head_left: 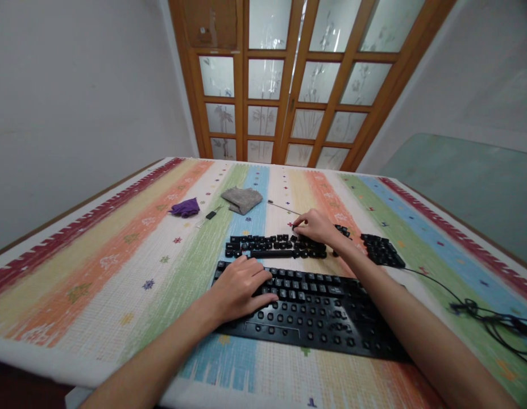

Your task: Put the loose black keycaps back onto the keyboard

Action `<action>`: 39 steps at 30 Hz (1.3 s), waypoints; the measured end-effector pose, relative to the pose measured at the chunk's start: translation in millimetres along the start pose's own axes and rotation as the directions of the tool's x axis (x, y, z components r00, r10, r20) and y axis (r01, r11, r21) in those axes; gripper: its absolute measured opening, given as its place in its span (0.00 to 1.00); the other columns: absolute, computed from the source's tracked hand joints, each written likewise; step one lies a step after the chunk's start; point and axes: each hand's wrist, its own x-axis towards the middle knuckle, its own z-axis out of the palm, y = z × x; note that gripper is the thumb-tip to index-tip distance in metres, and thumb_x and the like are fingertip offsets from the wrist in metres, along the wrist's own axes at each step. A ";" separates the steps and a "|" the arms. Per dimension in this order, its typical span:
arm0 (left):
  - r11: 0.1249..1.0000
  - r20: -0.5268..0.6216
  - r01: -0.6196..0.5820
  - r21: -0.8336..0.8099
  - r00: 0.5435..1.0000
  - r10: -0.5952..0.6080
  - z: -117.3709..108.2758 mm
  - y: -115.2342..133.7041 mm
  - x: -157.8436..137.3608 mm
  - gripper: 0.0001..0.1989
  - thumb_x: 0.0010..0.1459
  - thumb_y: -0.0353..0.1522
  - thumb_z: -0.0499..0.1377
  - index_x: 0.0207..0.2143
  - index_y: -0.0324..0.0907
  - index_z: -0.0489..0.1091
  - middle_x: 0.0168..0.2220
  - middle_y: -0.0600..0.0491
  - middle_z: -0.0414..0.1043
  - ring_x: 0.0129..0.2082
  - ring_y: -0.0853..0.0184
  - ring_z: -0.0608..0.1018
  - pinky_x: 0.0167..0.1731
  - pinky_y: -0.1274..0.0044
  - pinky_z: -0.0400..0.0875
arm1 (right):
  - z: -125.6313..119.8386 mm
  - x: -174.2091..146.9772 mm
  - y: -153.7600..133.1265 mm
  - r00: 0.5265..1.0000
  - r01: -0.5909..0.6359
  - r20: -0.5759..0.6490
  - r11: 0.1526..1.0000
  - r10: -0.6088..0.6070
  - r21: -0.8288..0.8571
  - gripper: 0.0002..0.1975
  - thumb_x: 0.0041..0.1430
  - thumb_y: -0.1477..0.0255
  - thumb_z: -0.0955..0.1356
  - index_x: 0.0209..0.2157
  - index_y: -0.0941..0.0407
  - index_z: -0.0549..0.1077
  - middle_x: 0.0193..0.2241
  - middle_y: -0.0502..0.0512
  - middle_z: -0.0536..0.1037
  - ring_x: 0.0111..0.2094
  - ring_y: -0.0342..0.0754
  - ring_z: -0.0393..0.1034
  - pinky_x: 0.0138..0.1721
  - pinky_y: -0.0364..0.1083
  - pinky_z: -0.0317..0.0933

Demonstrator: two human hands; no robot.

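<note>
A black keyboard (306,307) lies across the table in front of me, with keycaps on its far rows and bare switches on the nearer ones. My left hand (241,287) rests on its left part, palm down, with the fingers apart. Beyond the keyboard, loose black keycaps (272,245) are laid out in rows around a long space bar (272,254). Over the right end of these rows, my right hand (316,226) pinches a small black keycap (294,226) between its fingertips. My right forearm hides part of the keyboard and some keycaps.
A separate group of keycaps (381,250) lies to the right, near a coiled black cable (497,321). Farther back are a purple cloth (185,208), a grey cloth (241,199), a small black-handled tool (211,215) and a thin brush-like stick (284,207). A striped cloth (131,284) covers the table.
</note>
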 end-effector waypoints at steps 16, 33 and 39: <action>0.998 -0.038 -0.052 0.037 0.998 0.053 3.0 1.4 -0.4 0.13 0.67 0.40 0.56 0.41 0.39 0.71 0.31 0.52 0.72 0.34 0.62 0.74 0.36 0.70 0.64 | -35.9 -58.0 -2.5 0.950 0.035 0.145 0.554 -0.278 0.832 0.14 0.50 0.67 0.77 0.33 0.57 0.72 0.37 0.57 0.82 0.33 0.44 0.74 0.33 0.44 0.66; 0.986 -0.086 -0.143 -0.086 0.987 0.136 15.0 26.1 8.9 0.07 0.67 0.31 0.56 0.42 0.39 0.72 0.30 0.53 0.70 0.31 0.65 0.71 0.34 0.72 0.64 | -53.7 -108.0 -9.5 0.848 -0.052 0.245 0.387 -0.470 0.921 0.10 0.52 0.74 0.76 0.32 0.57 0.72 0.35 0.53 0.82 0.39 0.45 0.76 0.39 0.45 0.67; 0.982 -0.051 -0.132 -0.135 0.991 0.126 18.5 36.0 11.5 0.08 0.65 0.30 0.57 0.44 0.39 0.74 0.33 0.50 0.70 0.34 0.64 0.70 0.36 0.71 0.67 | -48.7 -122.4 -9.6 0.883 0.004 0.231 0.499 -0.408 0.866 0.09 0.54 0.71 0.75 0.33 0.58 0.73 0.36 0.55 0.81 0.32 0.42 0.71 0.33 0.44 0.63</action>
